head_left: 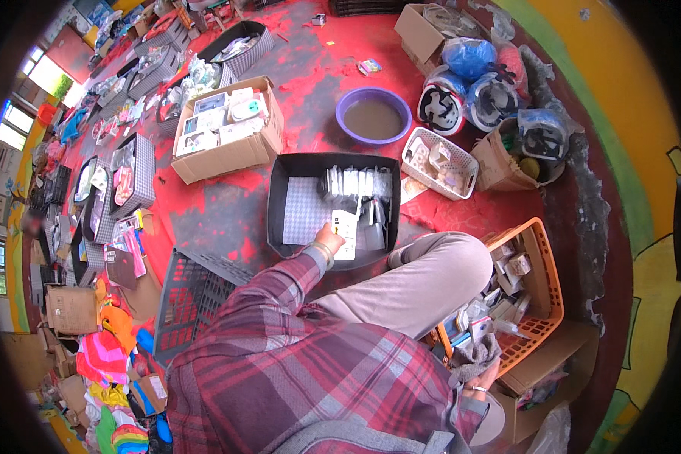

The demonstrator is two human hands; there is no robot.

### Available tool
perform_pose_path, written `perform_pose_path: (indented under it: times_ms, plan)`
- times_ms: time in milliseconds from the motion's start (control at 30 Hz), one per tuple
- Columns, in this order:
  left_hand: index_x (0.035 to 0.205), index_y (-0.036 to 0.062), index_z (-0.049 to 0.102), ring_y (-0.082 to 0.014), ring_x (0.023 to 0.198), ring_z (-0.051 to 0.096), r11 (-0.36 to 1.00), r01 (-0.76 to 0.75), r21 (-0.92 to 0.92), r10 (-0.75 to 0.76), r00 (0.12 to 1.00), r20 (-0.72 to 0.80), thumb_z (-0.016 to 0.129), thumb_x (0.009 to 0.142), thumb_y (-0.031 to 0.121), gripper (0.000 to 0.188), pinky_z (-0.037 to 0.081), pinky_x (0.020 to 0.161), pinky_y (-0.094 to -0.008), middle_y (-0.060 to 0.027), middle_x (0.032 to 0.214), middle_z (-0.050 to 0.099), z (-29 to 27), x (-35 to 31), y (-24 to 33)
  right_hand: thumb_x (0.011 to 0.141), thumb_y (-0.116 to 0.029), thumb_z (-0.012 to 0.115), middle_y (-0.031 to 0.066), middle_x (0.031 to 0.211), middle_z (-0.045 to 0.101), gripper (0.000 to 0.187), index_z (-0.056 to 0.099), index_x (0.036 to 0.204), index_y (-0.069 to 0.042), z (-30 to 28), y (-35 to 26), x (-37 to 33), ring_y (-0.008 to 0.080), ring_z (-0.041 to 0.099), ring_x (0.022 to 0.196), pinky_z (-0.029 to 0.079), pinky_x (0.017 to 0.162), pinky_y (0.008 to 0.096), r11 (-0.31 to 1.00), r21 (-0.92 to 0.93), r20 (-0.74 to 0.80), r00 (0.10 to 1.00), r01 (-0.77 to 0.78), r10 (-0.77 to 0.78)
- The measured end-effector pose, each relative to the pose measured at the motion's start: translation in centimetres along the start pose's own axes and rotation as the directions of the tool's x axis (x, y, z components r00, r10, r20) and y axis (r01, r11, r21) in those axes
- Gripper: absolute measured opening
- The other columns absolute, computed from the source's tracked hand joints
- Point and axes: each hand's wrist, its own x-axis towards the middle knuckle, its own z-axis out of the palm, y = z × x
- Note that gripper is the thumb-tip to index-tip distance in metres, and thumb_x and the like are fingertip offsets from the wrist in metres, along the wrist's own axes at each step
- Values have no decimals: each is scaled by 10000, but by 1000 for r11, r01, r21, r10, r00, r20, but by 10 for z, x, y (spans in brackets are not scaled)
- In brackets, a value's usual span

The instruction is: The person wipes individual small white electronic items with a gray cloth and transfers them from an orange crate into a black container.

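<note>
My left hand (329, 239) reaches over a black bin (277, 200) with a checked lining and grips a flat white package (345, 236) with dark print at its edge. Behind that package, a row of clear-wrapped packs (356, 183) stands along the bin's far side. Dark slim items (372, 227) lie at the bin's right. Low on the right, my right hand (486, 380), with a ring, is bent around a grey cloth (477, 357); its fingertips are partly hidden. That cloth lies against an orange basket (554, 284) filled with small boxes and packets.
A cardboard box of white packages (223, 160), a purple basin of murky water (372, 115) and a white basket (440, 163) stand beyond the bin. Wrapped helmets (440, 106) pile up against the wall. At left are a grey crate (197, 303) and heaped colourful goods (110, 356).
</note>
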Motion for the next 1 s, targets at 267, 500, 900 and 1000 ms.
perform_pose_path:
  times_ms: [267,500,900,1000]
  plan:
    - [1044,-3,538,-308,948,608,992,-11,127,7,999,31,713,656,52,430,474,823,-371,-176,988,633,19,0,-11,858,-321,520,50,888,624,257,617,959,-106,18,-2,-10,226,595,783,513,668,377,1000,-21,-73,997,-14,13]
    - [1000,29,519,-342,936,603,965,-38,261,29,999,38,696,673,155,392,478,793,-411,-197,964,626,56,22,3,872,-320,477,85,1014,619,318,590,1058,-88,26,-1,-20,278,604,884,521,745,438,1000,2,-80,997,-5,5]
    - [1083,-7,397,-365,950,598,944,96,317,-96,995,-18,635,747,173,450,477,818,-421,-235,978,606,106,46,11,882,-355,475,91,1039,615,349,582,1078,-87,15,1,-5,277,599,933,524,774,456,998,-12,-160,985,-65,63]
    - [1075,-10,395,-361,934,606,928,91,361,-95,995,-7,616,757,156,421,481,812,-422,-238,981,603,116,39,16,901,-338,457,52,1151,578,363,563,1158,-105,-7,2,4,244,548,1020,464,880,440,992,-15,-151,981,-123,120]
